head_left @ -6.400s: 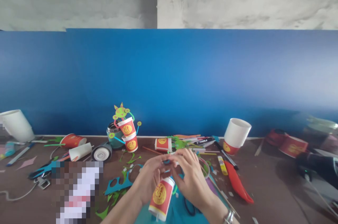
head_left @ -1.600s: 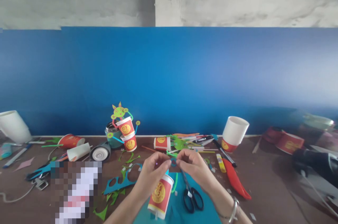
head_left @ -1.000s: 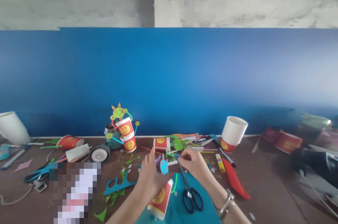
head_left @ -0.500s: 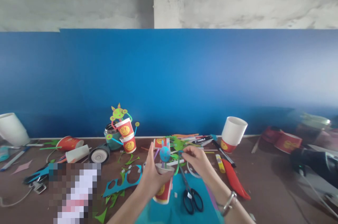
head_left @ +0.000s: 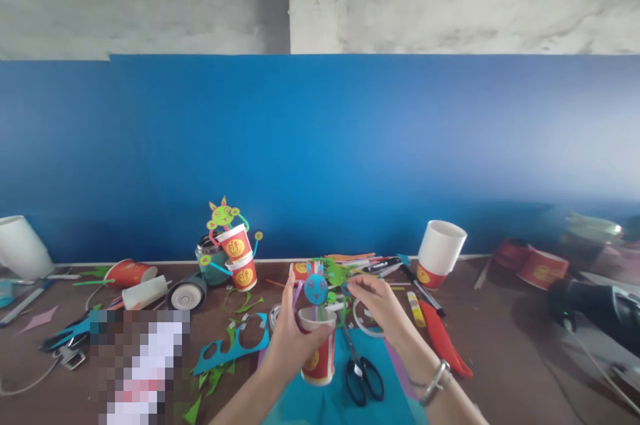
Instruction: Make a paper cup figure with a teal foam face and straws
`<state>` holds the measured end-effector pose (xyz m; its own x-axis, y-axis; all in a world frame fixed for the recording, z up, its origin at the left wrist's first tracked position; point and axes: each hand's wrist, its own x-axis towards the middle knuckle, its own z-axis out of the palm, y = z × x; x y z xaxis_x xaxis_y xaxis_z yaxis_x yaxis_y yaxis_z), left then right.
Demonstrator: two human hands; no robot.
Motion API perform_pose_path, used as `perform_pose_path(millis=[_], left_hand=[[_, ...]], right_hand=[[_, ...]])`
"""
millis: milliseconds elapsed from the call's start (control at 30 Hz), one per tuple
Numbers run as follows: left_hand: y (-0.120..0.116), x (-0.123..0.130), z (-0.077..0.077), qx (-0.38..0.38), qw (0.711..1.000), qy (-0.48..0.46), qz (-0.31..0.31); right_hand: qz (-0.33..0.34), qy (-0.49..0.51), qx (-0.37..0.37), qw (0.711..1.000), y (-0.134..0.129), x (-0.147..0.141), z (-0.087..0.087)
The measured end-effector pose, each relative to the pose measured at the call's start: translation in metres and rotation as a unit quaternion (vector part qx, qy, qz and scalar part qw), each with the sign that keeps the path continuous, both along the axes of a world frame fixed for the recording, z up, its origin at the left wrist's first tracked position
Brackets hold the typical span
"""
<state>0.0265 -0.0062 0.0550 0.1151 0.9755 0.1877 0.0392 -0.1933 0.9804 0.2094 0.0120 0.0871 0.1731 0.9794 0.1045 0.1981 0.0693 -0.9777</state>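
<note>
My left hand (head_left: pixel 296 333) is wrapped round a red and white paper cup (head_left: pixel 320 361), standing upright or nearly so. From its top rises a blue paper animal face (head_left: pixel 316 289) with ears, on a stick. My right hand (head_left: pixel 373 298) pinches a small blue paper disc (head_left: pixel 346 289) at the end of a green strip beside the cup. Black-handled scissors (head_left: pixel 364 378) lie on a blue sheet (head_left: pixel 300 405) just right of the cup, below my right hand.
Two stacked cups with a green paper face (head_left: pixel 223 214) stand at back left. A cut blue paper strip (head_left: pixel 233 343) lies left of my hand. A glue stick (head_left: pixel 415 308), a red pouch (head_left: pixel 445 338) and a tall white cup stack (head_left: pixel 443 251) are on the right.
The cup in my left hand has shifted slightly right and become more upright. Its blue face now turns more toward me. My right hand keeps its pinch with little movement.
</note>
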Motion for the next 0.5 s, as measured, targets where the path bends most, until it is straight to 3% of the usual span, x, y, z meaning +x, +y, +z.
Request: perform_pose_path(millis=[500], left_hand=[[-0.0008,-0.0008,-0.0016,0.036,0.999,0.010,-0.009]], right_hand=[[-0.001,0.041,0.009,0.999,0.0000,-0.0067,-0.0047]])
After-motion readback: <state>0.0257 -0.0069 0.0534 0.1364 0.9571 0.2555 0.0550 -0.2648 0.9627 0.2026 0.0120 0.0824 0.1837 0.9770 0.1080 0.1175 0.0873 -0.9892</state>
